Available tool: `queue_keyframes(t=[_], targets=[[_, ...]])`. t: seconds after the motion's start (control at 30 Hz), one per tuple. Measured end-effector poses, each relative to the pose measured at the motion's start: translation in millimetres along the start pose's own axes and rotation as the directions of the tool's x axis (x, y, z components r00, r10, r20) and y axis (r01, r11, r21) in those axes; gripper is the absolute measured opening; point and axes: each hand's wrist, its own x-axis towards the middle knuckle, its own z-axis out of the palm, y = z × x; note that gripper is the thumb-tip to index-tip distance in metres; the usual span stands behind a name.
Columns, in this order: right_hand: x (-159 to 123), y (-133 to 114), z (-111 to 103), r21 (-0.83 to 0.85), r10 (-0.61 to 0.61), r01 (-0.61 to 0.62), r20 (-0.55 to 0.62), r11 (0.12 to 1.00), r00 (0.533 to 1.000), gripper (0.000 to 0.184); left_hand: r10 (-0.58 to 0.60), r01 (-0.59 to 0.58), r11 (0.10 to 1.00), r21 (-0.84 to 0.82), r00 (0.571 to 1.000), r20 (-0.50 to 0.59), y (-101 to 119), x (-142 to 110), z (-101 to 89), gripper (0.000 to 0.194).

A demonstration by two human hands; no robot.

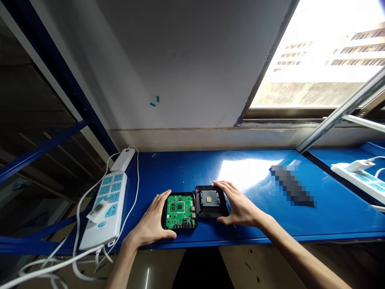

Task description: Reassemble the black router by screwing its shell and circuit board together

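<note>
A square black plastic case half holding a green circuit board [179,211] is lying at the front edge of the glossy blue desk [255,224], touching a second black case half with a square metal plate [211,201] on its right. The left hand [153,224] is cupping the board half's left side, fingers spread and curled along its rim. The right hand [239,206] is bracketing the other half, thumb and fingers apart on its edges. A white power strip with blue sockets [106,208] is lying at the desk's left end, near a blue steel shelf frame [60,72]. A grey wall [180,60] and a bright window [325,52] are standing behind. No writing is legible.
</note>
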Motion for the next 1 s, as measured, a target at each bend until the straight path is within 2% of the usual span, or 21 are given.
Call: queue_keyframes(t=[0.07,0.17,0.3,0.47,0.67,0.83,1.0], targets=[[-3,-2,-2,0.003,-0.007,0.007,-0.055,1.000,0.998,0.107,0.002,-0.003,1.000,-0.026,1.000,-0.010,0,-1,1.3,0.124],[-8,-10,-9,-0.012,-0.032,0.031,-0.111,0.999,0.993,0.107,0.048,-0.049,0.998,-0.027,0.997,-0.065,8,0,3.2,0.118],[-10,-27,-15,-0.037,-0.101,0.097,-0.126,0.995,0.987,0.111,0.103,-0.100,0.994,0.043,0.991,-0.088,37,1,3.4,0.118],[-2,-55,-12,-0.065,-0.254,0.247,-0.143,0.967,0.957,0.112,0.256,-0.247,0.963,0.105,0.963,-0.090,69,-2,1.2,0.129],[5,-74,-4,-0.086,-0.324,0.314,-0.151,0.946,0.934,0.111,0.292,-0.255,0.943,0.214,0.943,-0.162,64,-10,2.8,0.126],[1,-79,-3,-0.067,-0.285,0.279,-0.100,0.958,0.953,0.115,0.307,-0.270,0.946,0.182,0.924,-0.227,58,-15,1.5,0.122],[-6,-76,-5,-0.060,-0.242,0.239,-0.048,0.969,0.969,0.123,0.293,-0.266,0.954,0.140,0.927,-0.233,53,-17,2.8,0.118]])
